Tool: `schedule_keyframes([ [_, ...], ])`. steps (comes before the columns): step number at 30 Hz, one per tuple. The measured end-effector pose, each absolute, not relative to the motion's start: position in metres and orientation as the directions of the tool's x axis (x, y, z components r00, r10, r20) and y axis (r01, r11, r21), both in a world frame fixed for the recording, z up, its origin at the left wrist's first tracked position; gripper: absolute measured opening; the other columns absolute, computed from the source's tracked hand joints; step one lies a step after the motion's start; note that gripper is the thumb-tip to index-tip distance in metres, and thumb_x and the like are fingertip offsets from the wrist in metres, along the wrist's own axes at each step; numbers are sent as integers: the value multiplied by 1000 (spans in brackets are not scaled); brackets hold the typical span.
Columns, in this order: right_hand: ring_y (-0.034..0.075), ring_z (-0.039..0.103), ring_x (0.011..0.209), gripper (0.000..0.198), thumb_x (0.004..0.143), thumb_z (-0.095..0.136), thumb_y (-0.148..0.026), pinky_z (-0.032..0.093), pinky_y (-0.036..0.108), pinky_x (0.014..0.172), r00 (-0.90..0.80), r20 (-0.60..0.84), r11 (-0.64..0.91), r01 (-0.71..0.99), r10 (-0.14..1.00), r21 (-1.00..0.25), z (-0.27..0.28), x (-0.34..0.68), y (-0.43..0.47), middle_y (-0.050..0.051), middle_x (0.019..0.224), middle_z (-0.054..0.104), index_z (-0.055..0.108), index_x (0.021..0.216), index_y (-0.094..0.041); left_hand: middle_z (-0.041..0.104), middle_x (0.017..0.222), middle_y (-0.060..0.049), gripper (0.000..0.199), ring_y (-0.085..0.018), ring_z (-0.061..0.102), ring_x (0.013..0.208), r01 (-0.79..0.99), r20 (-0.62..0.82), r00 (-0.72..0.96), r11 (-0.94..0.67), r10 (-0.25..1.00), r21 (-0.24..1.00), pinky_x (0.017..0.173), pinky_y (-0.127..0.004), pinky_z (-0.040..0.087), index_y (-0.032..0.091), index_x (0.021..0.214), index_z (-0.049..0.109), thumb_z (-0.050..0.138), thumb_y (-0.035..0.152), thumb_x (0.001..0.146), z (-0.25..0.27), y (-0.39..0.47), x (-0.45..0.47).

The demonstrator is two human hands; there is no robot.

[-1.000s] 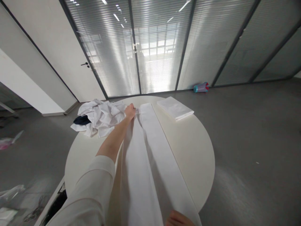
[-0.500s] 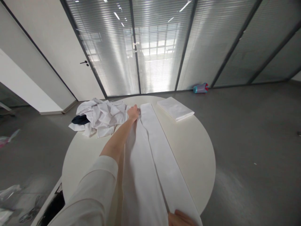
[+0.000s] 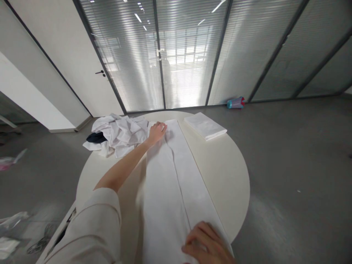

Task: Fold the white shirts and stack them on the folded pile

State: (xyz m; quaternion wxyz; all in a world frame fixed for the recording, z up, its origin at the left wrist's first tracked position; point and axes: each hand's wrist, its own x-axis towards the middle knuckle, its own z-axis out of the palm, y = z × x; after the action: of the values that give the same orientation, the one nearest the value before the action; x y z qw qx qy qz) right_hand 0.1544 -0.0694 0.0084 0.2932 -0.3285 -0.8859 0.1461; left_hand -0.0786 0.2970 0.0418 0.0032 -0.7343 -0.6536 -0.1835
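A long white cloth (image 3: 165,190) lies lengthwise over the round table, its two side edges folded inward so that they meet along a line down the middle. At its far end my left hand (image 3: 157,132) rests on the cloth, fingers loosely bent and slightly apart. My right hand (image 3: 207,245) is over the near end, close to the meeting line, with thumb and fingers spread and nothing visible between them. The cloth's near end runs out of the picture.
On the white round table (image 3: 228,176) a folded white cloth (image 3: 205,125) lies at the back right. A crumpled white cloth heap (image 3: 121,132) with a dark piece (image 3: 96,138) sits at the back left. A blue-and-red basket-like object (image 3: 235,103) lies on the floor by the glass wall.
The left-hand folded edge has come down flat against the right-hand one, narrowing the gap between them. Both hands have loosened from the edge; my right hand has moved up into view.
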Motion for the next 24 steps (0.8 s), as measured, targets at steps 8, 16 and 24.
schedule_keyframes([
  [8,37,34,141,85,85,47,-77,39,51,106,-742,391,814,580,545,-34,7,126,-57,19,152,43,48,145,-17,38,158,-4,56,-27,19,152,690,185,685,-709,705,147,123,-47,19,30,147,47,37,58,99,16,135,-79],
  [16,30,46,135,56,98,52,-42,35,47,110,-721,453,738,651,525,180,-21,131,-85,14,145,54,43,149,-21,21,164,-3,67,-25,9,153,687,69,704,-703,707,187,124,-47,8,36,156,27,32,66,97,4,131,-78],
  [24,33,42,138,79,89,57,-61,18,52,121,-742,433,761,625,511,173,-22,134,-87,19,147,50,40,150,-14,16,166,-3,67,-31,12,152,861,76,485,-491,871,134,120,-60,11,38,155,28,28,69,96,-3,208,-87],
])
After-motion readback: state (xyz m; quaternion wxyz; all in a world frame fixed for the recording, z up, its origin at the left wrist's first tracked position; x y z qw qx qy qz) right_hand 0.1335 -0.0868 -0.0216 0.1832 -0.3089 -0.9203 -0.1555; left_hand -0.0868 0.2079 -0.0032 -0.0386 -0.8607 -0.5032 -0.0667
